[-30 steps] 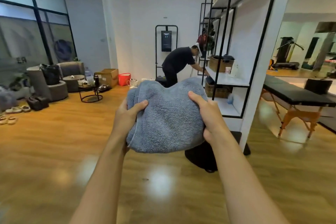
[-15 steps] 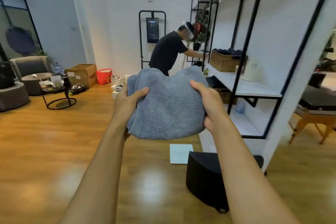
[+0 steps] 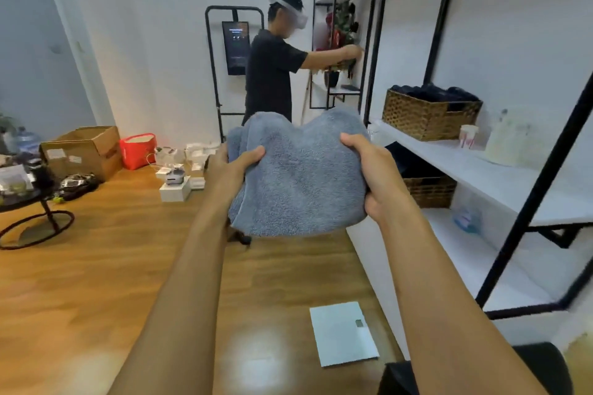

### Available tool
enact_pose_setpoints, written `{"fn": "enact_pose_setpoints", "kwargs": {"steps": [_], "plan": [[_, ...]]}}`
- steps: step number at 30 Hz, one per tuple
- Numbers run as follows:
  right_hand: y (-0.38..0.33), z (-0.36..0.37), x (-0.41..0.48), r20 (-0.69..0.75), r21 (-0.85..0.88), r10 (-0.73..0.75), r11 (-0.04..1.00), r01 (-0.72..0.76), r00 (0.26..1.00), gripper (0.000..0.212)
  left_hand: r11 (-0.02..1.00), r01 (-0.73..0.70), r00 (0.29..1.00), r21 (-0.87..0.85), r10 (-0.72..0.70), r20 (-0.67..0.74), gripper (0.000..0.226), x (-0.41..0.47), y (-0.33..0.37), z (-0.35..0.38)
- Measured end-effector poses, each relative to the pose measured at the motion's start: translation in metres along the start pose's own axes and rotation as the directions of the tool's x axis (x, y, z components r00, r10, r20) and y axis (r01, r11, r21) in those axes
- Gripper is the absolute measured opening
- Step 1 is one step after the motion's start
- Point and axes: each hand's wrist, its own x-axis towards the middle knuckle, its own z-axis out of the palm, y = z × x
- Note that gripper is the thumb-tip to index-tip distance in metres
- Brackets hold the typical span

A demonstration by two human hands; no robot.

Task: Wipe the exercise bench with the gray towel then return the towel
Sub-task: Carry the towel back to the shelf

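Note:
I hold the folded gray towel (image 3: pixel 298 173) in front of me at chest height, over the wooden floor. My left hand (image 3: pixel 236 167) grips its left edge with the thumb on top. My right hand (image 3: pixel 372 170) grips its right edge, thumb over the top and fingers curled beneath. The exercise bench is out of view. A wicker basket (image 3: pixel 426 119) with dark folded towels stands on the white shelf (image 3: pixel 475 167) to my right; a second wicker basket (image 3: pixel 430 191) sits on the shelf below.
A person in a black shirt (image 3: pixel 272 74) stands ahead at a further shelf unit. A white flat scale (image 3: pixel 345 332) lies on the floor below my arms, a black round object (image 3: pixel 545 369) at bottom right. Boxes (image 3: pixel 83 151), a red bag (image 3: pixel 138 151) and a small black table (image 3: pixel 29 202) are left.
I have walked closer to the shelf unit and the view has turned right. Both hands keep the same hold on the towel. The person ahead has straightened up.

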Motion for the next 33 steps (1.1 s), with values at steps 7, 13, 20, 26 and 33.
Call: {"fn": "enact_pose_setpoints", "kwargs": {"steps": [7, 13, 20, 26, 33], "plan": [[0.024, 0.046, 0.137, -0.273, 0.001, -0.018, 1.000, 0.019, 0.962, 0.031, 0.998, 0.038, 0.965, -0.046, -0.025, 0.262, 0.018, 0.191, -0.053, 0.020], [0.036, 0.042, 0.230, -0.507, -0.053, -0.095, 0.995, 0.079, 0.857, 0.025, 0.986, 0.141, 0.871, -0.087, -0.082, 0.484, 0.030, 0.311, -0.105, 0.076], [0.052, 0.030, 0.317, -0.676, -0.058, -0.125, 0.992, 0.116, 0.727, 0.034, 0.994, 0.098, 0.753, -0.058, -0.036, 0.657, 0.024, 0.419, -0.144, 0.145], [0.060, 0.018, 0.340, -0.827, -0.094, -0.149, 0.987, 0.129, 0.542, 0.030, 0.976, 0.194, 0.550, -0.098, -0.025, 0.835, 0.034, 0.456, -0.173, 0.199], [0.081, 0.025, 0.346, -0.935, -0.147, -0.184, 0.979, 0.143, 0.302, 0.020, 0.936, 0.344, 0.307, -0.078, -0.034, 0.951, 0.028, 0.466, -0.211, 0.236]]}}
